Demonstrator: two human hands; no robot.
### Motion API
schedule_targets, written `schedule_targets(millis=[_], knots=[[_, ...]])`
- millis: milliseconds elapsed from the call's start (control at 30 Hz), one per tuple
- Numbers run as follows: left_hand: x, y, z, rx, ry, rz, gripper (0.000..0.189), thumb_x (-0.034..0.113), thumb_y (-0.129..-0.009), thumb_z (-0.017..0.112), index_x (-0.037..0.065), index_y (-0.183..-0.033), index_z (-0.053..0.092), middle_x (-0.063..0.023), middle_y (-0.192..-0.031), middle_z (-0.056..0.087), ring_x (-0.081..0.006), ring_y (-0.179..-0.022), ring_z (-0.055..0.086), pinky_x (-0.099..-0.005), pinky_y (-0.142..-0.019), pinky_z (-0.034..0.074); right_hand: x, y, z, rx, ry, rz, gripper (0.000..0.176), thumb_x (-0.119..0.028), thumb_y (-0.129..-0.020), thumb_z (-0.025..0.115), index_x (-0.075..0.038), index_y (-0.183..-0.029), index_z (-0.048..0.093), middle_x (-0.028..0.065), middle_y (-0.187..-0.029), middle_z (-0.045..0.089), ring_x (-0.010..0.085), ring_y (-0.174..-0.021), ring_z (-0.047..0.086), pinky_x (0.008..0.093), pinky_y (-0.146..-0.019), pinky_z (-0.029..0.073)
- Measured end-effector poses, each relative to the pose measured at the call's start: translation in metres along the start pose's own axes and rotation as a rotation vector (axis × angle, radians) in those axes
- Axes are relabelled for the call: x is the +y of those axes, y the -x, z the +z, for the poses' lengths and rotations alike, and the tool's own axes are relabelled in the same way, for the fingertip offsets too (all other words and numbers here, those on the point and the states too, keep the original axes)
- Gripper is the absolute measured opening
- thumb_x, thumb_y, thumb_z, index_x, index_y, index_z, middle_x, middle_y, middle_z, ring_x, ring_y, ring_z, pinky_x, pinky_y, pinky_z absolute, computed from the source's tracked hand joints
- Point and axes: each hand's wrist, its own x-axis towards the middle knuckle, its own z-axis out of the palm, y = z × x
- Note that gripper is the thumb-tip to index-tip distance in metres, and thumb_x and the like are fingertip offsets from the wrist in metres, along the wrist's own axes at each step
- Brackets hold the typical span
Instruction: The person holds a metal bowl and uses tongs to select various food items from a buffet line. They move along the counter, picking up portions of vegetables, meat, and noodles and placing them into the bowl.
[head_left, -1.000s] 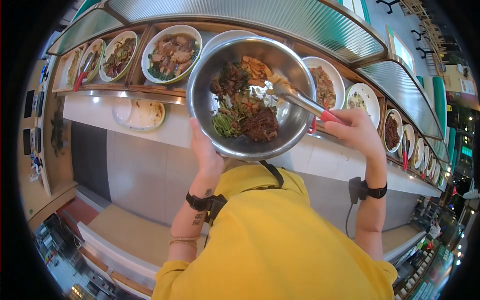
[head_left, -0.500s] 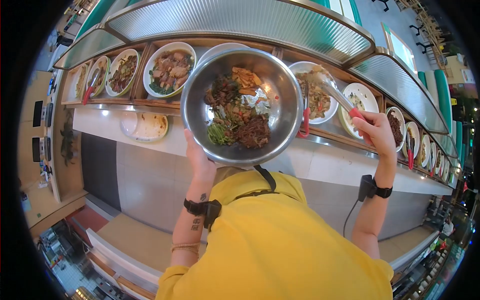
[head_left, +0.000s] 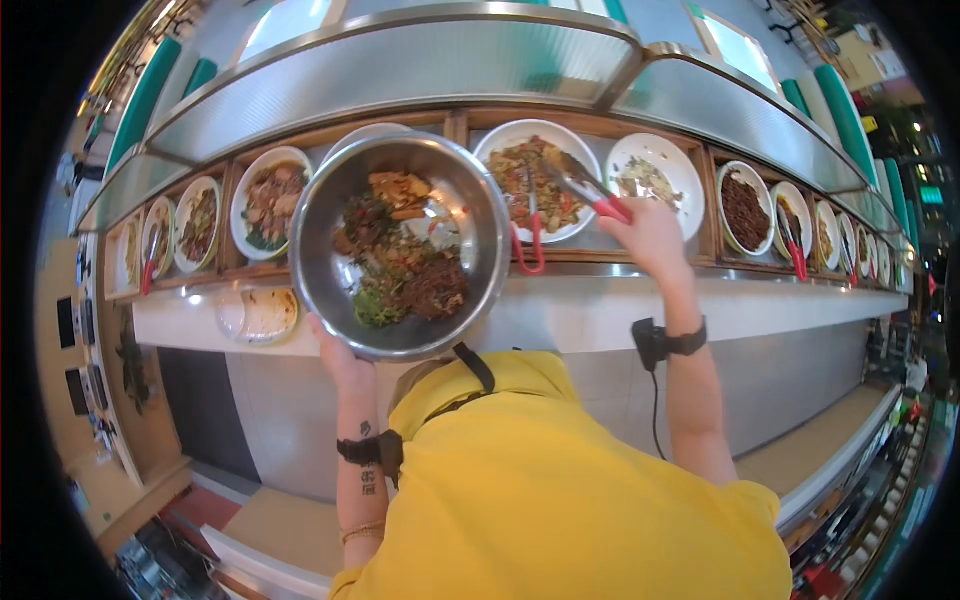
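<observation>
My left hand [head_left: 343,362] grips the lower left rim of a large stainless steel bowl [head_left: 487,245]. Inside it, separate heaps of cooked food [head_left: 405,250] lie together: dark shreds, green slivers, orange-brown slices and chopped pieces. The red handles of metal tongs [head_left: 590,190] are closed in my right hand [head_left: 650,240]. Their tips point down at the mixed chopped food in a white dish [head_left: 588,150] right of the bowl. A second pair of red-handled tongs [head_left: 534,225] rests in that same dish, handles hanging over the front edge.
White dishes of food stand along the wooden-framed counter, among them a nearly bare one [head_left: 680,165] and one of dark shreds [head_left: 745,210]. A ribbed glass guard [head_left: 400,75] runs behind them. On the white ledge sits a sauce-stained tray [head_left: 262,315].
The view has swung right, so the bowl appears farther left and lower. My right hand has moved left in view, and the tongs' tips now sit over the dish's middle.
</observation>
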Motion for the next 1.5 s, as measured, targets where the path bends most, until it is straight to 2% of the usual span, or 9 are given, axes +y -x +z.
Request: schedule_targets(millis=[133, 400, 633, 767, 833, 967, 1367, 1400, 1500], knots=[[0.001, 0.007, 0.004, -0.069, -0.012, 0.008, 0.056, 0.046, -0.110, 0.033, 0.005, -0.145, 0.045, -0.0101, -0.141, 0.055, -0.0245, -0.128, 0.054, -0.0400, -0.111, 0.043, 0.002, 0.017, 0.022, 0.051, 0.097, 0.069, 0.038, -0.041, -0.082, 0.077, -0.004, -0.094, 0.072, 0.0172, -0.079, 0.071, 0.0359, -0.078, 0.071, 0.0459, -0.073, 0.055], [0.008, 0.019, 0.013, -0.088, -0.031, -0.010, 0.053, 0.042, -0.111, 0.033, 0.005, -0.148, 0.042, -0.0095, -0.146, 0.051, -0.0244, -0.132, 0.050, -0.0416, -0.113, 0.042, 0.004, 0.062, 0.073, 0.107, -0.114, 0.129, 0.049, -0.038, -0.084, 0.077, -0.006, -0.117, 0.060, 0.0158, -0.091, 0.068, 0.0367, -0.083, 0.068, 0.0483, -0.071, 0.054], [0.004, 0.016, 0.001, -0.364, -0.195, 0.148, 0.053, 0.044, -0.111, 0.033, 0.009, -0.150, 0.039, -0.0087, -0.147, 0.049, -0.0255, -0.134, 0.049, -0.0429, -0.116, 0.040, 0.006, 0.075, 0.091, 0.231, -0.217, 0.131, 0.051, -0.034, -0.082, 0.079, -0.007, -0.119, 0.058, 0.0155, -0.092, 0.067, 0.0379, -0.086, 0.067, 0.0482, -0.073, 0.053], [0.011, 0.024, 0.011, -0.281, -0.179, 0.029, 0.049, 0.035, -0.113, 0.027, 0.009, -0.154, 0.031, -0.0105, -0.151, 0.042, -0.0242, -0.139, 0.043, -0.0411, -0.115, 0.041, 0.006, 0.076, 0.088, 0.152, -0.259, 0.142, 0.050, -0.032, -0.082, 0.078, -0.006, -0.120, 0.059, 0.0157, -0.093, 0.067, 0.0376, -0.086, 0.068, 0.0482, -0.074, 0.053], [0.013, 0.028, 0.022, -0.347, -0.156, 0.032, 0.050, 0.041, -0.111, 0.036, 0.012, -0.152, 0.037, -0.0087, -0.147, 0.049, -0.0251, -0.131, 0.052, -0.0431, -0.111, 0.046, 0.007, 0.072, 0.098, 0.341, -0.401, 0.071, 0.049, -0.030, -0.083, 0.078, -0.005, -0.121, 0.062, 0.0153, -0.096, 0.069, 0.0366, -0.087, 0.068, 0.0474, -0.076, 0.054], [0.000, 0.001, -0.003, -0.115, 0.003, -0.006, 0.052, 0.047, -0.109, 0.039, 0.006, -0.138, 0.052, -0.0072, -0.129, 0.064, -0.0233, -0.113, 0.062, -0.0396, -0.099, 0.052, 0.008, 0.070, 0.101, 0.289, -0.476, 0.120, 0.046, -0.027, -0.081, 0.081, -0.005, -0.119, 0.068, 0.0165, -0.100, 0.073, 0.0337, -0.086, 0.069, 0.0423, -0.076, 0.054], [0.009, 0.019, 0.015, -0.031, 0.050, -0.022, 0.055, 0.045, -0.110, 0.038, 0.000, -0.140, 0.048, -0.0112, -0.135, 0.059, -0.0215, -0.120, 0.058, -0.0360, -0.102, 0.049, -0.009, 0.059, 0.072, 0.252, -0.422, 0.177, 0.054, -0.026, -0.082, 0.083, 0.002, -0.124, 0.066, 0.0164, -0.100, 0.074, 0.0218, -0.087, 0.068, 0.0343, -0.084, 0.053], [0.010, 0.020, 0.013, -0.073, 0.031, -0.047, 0.056, 0.044, -0.110, 0.036, 0.002, -0.148, 0.041, -0.0117, -0.145, 0.052, -0.0241, -0.131, 0.051, -0.0382, -0.111, 0.042, -0.014, 0.058, 0.067, 0.220, -0.453, 0.203, 0.054, -0.027, -0.081, 0.083, 0.002, -0.124, 0.066, 0.0166, -0.100, 0.074, 0.0216, -0.090, 0.070, 0.0346, -0.086, 0.052], [0.008, 0.017, 0.011, -0.039, 0.050, -0.026, 0.055, 0.045, -0.109, 0.039, 0.000, -0.139, 0.049, -0.0111, -0.132, 0.061, -0.0211, -0.117, 0.060, -0.0355, -0.100, 0.050, -0.011, 0.054, 0.074, 0.241, -0.413, 0.157, 0.054, -0.028, -0.081, 0.083, 0.001, -0.124, 0.067, 0.0160, -0.101, 0.074, 0.0213, -0.090, 0.070, 0.0345, -0.087, 0.053]])
